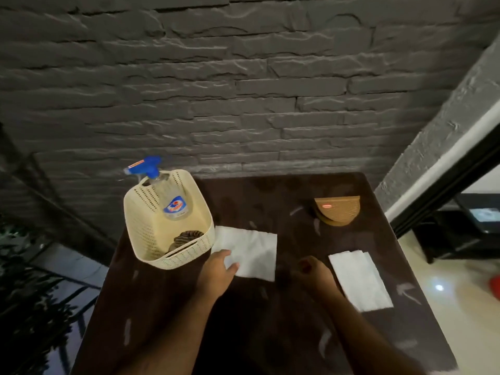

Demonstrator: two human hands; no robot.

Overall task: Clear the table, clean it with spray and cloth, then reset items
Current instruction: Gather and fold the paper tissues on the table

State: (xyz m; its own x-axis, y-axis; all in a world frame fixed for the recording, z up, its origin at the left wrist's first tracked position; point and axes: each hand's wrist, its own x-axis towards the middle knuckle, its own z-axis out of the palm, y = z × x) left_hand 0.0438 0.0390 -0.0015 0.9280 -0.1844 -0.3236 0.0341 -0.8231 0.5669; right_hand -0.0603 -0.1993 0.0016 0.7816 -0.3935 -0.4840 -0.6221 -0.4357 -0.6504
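Pinching the near-left corner of a white napkin (247,250) between thumb and fingers, the left hand (216,272) sits just below centre of the frame. The right hand (315,272) hovers right of it over the dark table (284,334), fingers loosely curled, holding nothing that I can make out. Touching its right edge lies a second napkin (359,280), flat on the tabletop.

The step in hand looks like clearing the loose paper. Lifting the pinched corner upward and peeling, not dragging, should keep the thin sheet from tearing or smearing across the surface.

At centre left, a cream basket (140,226) stands on the table's left edge, just beside the held napkin. In it a spray bottle (173,201) with a blue trigger leans, with a dark bundled cloth (186,238) at the bottom. A tan napkin holder (339,209) stands at centre right, well apart from both hands. The basket crowds the left hand's lift.
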